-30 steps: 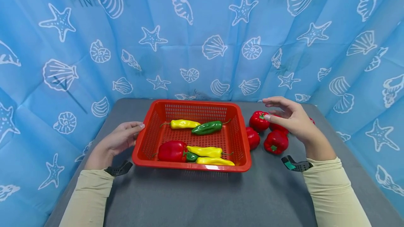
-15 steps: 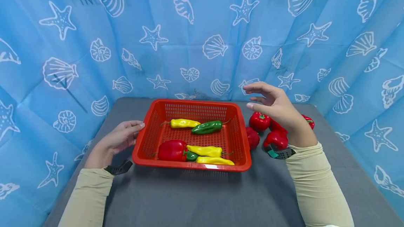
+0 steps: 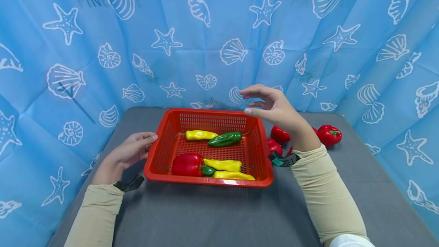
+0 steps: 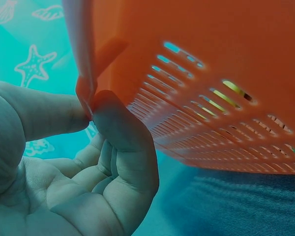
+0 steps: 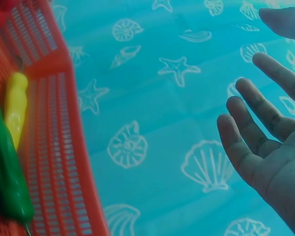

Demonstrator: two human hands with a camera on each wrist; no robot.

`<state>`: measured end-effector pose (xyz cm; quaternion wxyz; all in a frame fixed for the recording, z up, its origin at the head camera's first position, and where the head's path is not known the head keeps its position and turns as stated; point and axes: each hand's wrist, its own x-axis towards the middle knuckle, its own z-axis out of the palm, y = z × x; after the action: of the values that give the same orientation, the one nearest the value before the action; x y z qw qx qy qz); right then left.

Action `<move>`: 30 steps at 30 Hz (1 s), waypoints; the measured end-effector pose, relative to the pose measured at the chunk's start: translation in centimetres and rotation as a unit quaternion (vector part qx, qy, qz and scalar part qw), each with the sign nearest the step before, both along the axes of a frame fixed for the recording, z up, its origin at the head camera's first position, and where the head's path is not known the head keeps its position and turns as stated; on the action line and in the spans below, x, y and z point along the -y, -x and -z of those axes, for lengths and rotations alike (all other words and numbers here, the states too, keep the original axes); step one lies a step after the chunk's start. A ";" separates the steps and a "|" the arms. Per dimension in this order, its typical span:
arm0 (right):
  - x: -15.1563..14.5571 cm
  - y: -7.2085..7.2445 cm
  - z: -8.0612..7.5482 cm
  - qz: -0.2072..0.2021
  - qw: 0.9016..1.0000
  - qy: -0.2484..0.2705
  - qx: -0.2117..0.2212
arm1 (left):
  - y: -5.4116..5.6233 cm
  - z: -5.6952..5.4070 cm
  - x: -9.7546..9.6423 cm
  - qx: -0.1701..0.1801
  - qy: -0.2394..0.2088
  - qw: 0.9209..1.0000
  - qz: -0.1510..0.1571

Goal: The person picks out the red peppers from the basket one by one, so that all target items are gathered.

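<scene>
My left hand (image 3: 132, 149) holds the left rim of a red plastic basket (image 3: 205, 180), pinching it between thumb and index finger (image 4: 123, 120) in the left wrist view. Inside lie a yellow pepper (image 3: 200, 135) and a green pepper (image 3: 225, 139) toward the back. A red bell pepper (image 3: 186, 164) sits at the front, beside two more yellow peppers (image 3: 222, 164) and a partly hidden green one (image 3: 207, 170). My right hand (image 3: 274, 108) hovers over the basket's back right corner, fingers spread and slightly bent, holding nothing; the right wrist view shows its bare palm (image 5: 285, 182).
Right of the basket, red bell peppers (image 3: 330, 135) lie on the grey table (image 3: 205, 216), some hidden behind my right forearm. One red pepper (image 3: 274, 146) is close against the basket's right side. A blue curtain (image 3: 219, 48) with shell prints hangs around the table.
My right hand has moved left and slightly up, from above the loose red peppers to the basket's back right corner. My left hand and the basket have stayed put.
</scene>
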<state>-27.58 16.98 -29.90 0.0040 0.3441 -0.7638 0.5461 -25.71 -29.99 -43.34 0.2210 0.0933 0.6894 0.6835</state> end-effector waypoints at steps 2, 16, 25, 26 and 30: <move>0.8 0.3 0.2 -0.014 1.000 0.003 0.001 | 0.0 -0.1 0.0 -0.002 0.001 1.000 -0.001; 7.3 1.3 2.3 -0.101 0.993 -0.053 -0.012 | -0.1 0.0 -0.1 0.007 0.002 1.000 -0.008; 10.0 2.6 4.2 -0.129 0.987 -0.095 0.004 | -0.2 0.1 -0.1 0.008 -0.004 1.000 -0.009; 10.2 2.7 4.4 -0.129 0.987 -0.099 0.007 | -0.1 0.2 -0.1 0.007 -0.004 1.000 -0.008; 10.8 2.9 5.3 -0.128 0.983 -0.127 0.017 | 0.0 0.2 -0.1 0.005 -0.005 1.000 -0.006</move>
<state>-30.50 6.16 -35.21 -0.1229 0.4273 -0.7764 0.4468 -25.71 -29.93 -43.52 0.2196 0.0866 0.6856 0.6886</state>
